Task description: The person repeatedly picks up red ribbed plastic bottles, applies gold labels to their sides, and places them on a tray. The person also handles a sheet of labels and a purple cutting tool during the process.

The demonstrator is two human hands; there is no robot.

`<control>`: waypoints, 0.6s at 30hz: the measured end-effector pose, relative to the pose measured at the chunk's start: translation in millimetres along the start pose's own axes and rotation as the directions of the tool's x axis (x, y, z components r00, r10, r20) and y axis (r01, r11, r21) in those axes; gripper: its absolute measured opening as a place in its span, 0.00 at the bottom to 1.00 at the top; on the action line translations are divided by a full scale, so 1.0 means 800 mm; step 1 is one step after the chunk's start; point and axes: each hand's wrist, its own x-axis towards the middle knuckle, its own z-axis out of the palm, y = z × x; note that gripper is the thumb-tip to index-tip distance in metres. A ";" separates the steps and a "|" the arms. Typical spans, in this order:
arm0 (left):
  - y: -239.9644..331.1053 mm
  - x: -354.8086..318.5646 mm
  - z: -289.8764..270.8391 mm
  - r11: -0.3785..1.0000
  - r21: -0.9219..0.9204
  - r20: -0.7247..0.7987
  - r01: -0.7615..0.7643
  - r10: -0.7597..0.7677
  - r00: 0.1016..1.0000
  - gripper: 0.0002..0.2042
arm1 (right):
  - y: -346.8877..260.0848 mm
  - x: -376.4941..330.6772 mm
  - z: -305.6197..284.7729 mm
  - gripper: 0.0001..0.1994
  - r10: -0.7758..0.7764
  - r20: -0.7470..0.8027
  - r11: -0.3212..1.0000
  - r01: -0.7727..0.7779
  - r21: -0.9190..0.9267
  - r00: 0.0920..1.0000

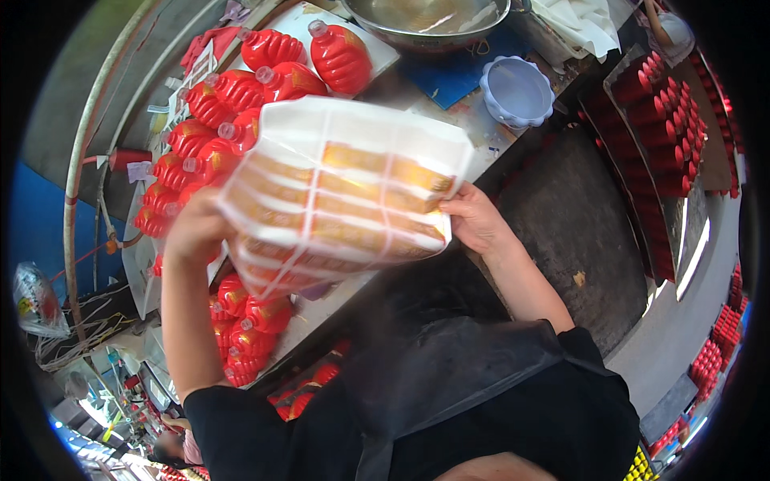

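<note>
A white sheet [281,128] with rows of gold-brown labels and pale pink dividing lines is held up between my two hands, over the worktop. Its near-left part is smeared by motion. My right hand [475,218] pinches the sheet's right edge, thumb on top. At the opposite edge my left hand [199,224] grips the sheet, blurred, with its fingertips partly hidden. Beyond and beside the left hand stand several red ribbed plastic bottles [341,60] with pale translucent necks. More red bottles [250,341] are below the sheet, near my left forearm.
A scalloped pale-blue bowl [517,92] stands on the worktop at the right. A wide metal basin [429,16] sits at the far edge. Racks of red bottle-like items [666,136] line the right side. A curved pipe [80,152] rises at the left.
</note>
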 end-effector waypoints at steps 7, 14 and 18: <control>-0.080 0.152 0.070 0.701 0.701 -0.332 0.128 0.162 0.929 0.21 | 0.054 0.037 -0.133 0.25 -0.116 -0.422 0.966 0.202 0.164 0.899; -0.225 0.101 0.184 0.738 0.655 -0.580 0.161 0.355 0.733 0.30 | 0.050 0.046 -0.167 0.22 -0.053 -0.463 0.996 0.079 0.038 0.885; -0.289 0.119 0.177 0.982 -0.058 -0.772 0.181 -0.160 0.615 0.36 | 0.015 0.051 -0.172 0.22 -0.037 -0.530 0.999 0.039 -0.008 0.847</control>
